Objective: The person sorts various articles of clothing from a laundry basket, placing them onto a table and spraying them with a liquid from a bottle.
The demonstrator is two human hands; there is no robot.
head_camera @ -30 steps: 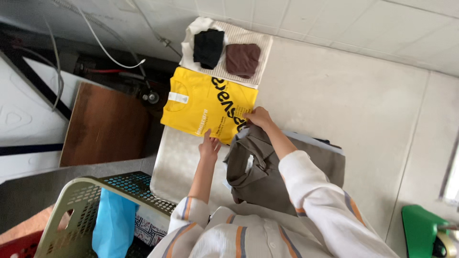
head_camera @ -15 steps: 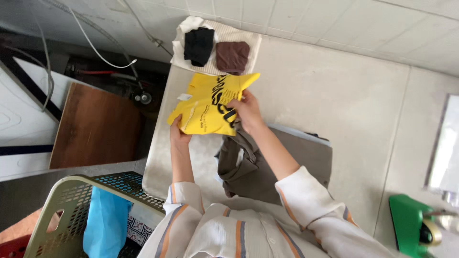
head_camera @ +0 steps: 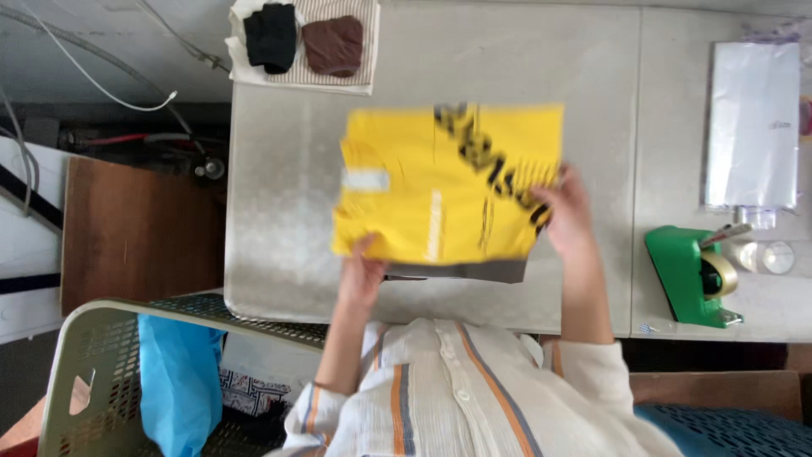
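Both hands grip folded yellow garment (head_camera: pixel 440 182) above table (head_camera: pixel 279 211).

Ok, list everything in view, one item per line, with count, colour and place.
yellow garment: one, yellow with black print, held flat above the table's middle
grey item: one, dark grey, edge showing just under the yellow garment
table: one, pale grey, centre
striped cloth: one, white with stripes, far left corner of the table
black folded piece: one, black, on the striped cloth
brown folded piece: one, brown, beside the black one
clear bags: a stack, clear whitish, far right
tape dispenser: one, green, right edge
basket: one, pale green, lower left
blue bag: one, blue, in the basket
wooden board: one, brown, left
left hand: grips the garment's near edge
right hand: grips its right edge
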